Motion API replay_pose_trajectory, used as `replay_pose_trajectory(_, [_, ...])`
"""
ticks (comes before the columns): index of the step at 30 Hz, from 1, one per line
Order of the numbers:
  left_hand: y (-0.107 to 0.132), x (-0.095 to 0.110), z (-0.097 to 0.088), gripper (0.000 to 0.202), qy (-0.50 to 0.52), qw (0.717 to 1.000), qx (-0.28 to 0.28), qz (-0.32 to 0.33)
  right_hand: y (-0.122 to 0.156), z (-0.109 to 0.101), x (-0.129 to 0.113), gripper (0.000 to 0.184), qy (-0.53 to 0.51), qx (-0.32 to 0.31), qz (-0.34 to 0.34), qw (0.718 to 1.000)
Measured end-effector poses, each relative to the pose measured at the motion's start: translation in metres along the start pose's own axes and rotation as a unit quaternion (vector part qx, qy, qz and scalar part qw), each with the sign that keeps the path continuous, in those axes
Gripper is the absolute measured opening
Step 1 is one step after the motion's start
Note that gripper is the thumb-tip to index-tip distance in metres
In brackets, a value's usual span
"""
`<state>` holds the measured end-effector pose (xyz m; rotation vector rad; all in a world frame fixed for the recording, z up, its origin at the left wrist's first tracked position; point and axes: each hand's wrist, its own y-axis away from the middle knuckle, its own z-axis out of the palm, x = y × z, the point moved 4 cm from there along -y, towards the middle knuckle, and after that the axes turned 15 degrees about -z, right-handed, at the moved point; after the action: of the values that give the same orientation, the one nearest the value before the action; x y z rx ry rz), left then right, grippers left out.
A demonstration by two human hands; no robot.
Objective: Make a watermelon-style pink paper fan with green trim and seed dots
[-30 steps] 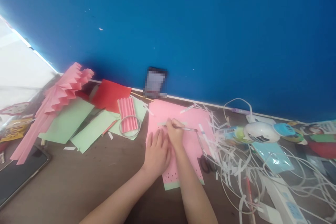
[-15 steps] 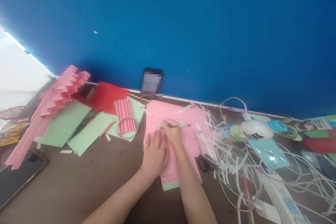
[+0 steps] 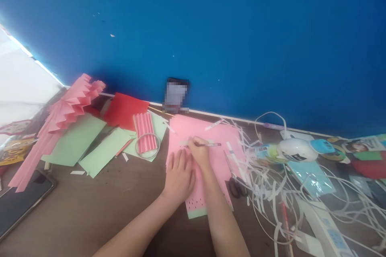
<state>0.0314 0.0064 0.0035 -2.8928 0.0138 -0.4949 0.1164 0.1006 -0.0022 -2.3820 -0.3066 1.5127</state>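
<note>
My left hand [image 3: 179, 176] lies flat, fingers together, on a pink paper sheet [image 3: 218, 160] on the brown table. My right hand [image 3: 199, 153] is curled round a pen [image 3: 211, 144] with its tip on the same sheet, just beyond the left fingertips. The sheet's near end shows a green edge and small dark seed marks [image 3: 196, 202], like a watermelon slice.
Scissors [image 3: 237, 184] lie right of the sheet among white paper strips [image 3: 265, 184] and cables. Left are green sheets [image 3: 75, 138], red paper [image 3: 125, 108], a pleated pink strip in a ring [image 3: 146, 132], a pink folded fan [image 3: 60, 116] and a phone [image 3: 21, 202]. A blue wall stands behind.
The view shifts slightly. My right hand has moved a little with the pen on the pink sheet; my left hand stays flat in place.
</note>
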Motion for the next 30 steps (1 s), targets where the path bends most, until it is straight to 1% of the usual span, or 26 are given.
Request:
replay_pose_trajectory(5, [-0.0001,0.0002,-0.0013,0.046,-0.002,1.0,-0.005,0.0,0.0004,0.0006,0.0034,0.036,-0.006,0.0,0.004,1.0])
replay_pose_trajectory(15, [-0.0001,0.0006,-0.0007,0.046,-0.004,1.0,-0.001,0.003,0.0004,0.0009,0.0005,0.036,-0.023,0.001,0.01,1.0])
replay_pose_trajectory(20, [-0.0004,0.0004,-0.0018,0.047,0.001,1.0,-0.005,-0.001,-0.0005,0.0007,-0.0014,0.036,-0.022,-0.001,0.011,1.0])
replay_pose_trajectory(30, [-0.0009,0.0003,-0.0023,0.047,0.001,1.0,-0.011,-0.002,0.0,0.0009,0.0025,0.036,-0.014,0.007,0.005,1.0])
